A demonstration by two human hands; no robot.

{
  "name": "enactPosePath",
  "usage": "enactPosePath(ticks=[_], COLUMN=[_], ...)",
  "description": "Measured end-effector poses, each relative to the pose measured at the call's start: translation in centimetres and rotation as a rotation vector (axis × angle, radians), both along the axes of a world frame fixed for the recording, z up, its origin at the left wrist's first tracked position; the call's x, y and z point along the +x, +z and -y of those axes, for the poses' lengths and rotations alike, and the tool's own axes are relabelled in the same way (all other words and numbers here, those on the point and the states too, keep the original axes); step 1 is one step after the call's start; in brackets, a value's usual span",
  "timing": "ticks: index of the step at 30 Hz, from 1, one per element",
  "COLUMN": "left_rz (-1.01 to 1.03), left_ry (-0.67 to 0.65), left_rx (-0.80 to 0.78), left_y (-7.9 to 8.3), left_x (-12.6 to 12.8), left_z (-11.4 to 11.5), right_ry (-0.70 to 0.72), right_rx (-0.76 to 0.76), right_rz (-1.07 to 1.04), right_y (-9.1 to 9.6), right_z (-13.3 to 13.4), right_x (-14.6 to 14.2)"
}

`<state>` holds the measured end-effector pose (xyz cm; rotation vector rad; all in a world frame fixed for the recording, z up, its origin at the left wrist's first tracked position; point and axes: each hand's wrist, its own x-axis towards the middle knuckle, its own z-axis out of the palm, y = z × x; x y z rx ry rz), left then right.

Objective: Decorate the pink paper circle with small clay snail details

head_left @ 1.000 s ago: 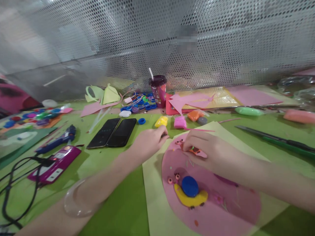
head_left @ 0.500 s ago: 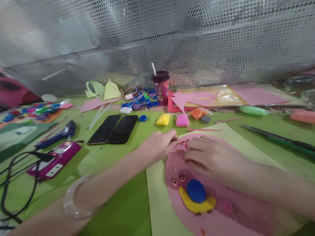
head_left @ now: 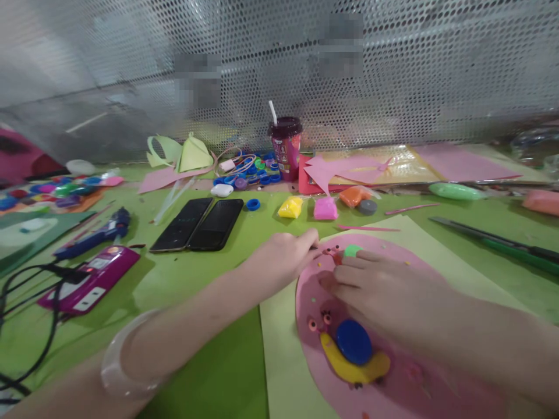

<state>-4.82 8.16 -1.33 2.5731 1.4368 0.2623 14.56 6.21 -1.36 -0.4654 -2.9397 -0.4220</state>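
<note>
On a pale yellow sheet (head_left: 279, 355) lies a pink paper oval (head_left: 312, 361) with clay figures on it. One is a snail with a yellow body (head_left: 356, 366), a blue disc (head_left: 353, 341) for a shell and pink eyes on stalks. My left hand (head_left: 292, 254) is pinched at the oval's far left edge, beside small pink eyes (head_left: 332, 249); what it holds, if anything, is too small to name. My right hand (head_left: 384, 285) is closed over the oval, fingers bent down and tips hidden. A bright green round piece (head_left: 353, 250) shows just beyond its fingers.
Two dark phones (head_left: 198, 227), a glue gun (head_left: 98, 233) and a magenta power strip (head_left: 94, 279) with black cables lie left. Clay packets (head_left: 290, 207), a purple cup (head_left: 287, 148) and paper stand farther back. A green-and-black cutter (head_left: 493, 241) lies right.
My right hand has shifted slightly right and toward me, uncovering the bright green piece and more of the small pink eyes. My left hand stays nearly in place. The view has tilted slightly.
</note>
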Motion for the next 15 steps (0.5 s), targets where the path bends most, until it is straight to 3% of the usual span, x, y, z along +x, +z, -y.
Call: enactPosePath(ticks=[4, 15], left_rz=[-0.022, 0.021], left_ry=[0.029, 0.029], left_rx=[-0.026, -0.011], left_y=[0.10, 0.38], left_x=[0.05, -0.05], left_z=[-0.09, 0.04], right_ry=[-0.002, -0.100], right_rx=[-0.071, 0.077], right_rz=[0.027, 0.010], right_y=[-0.06, 0.29], right_z=[0.06, 0.71], right_x=[0.25, 0.52])
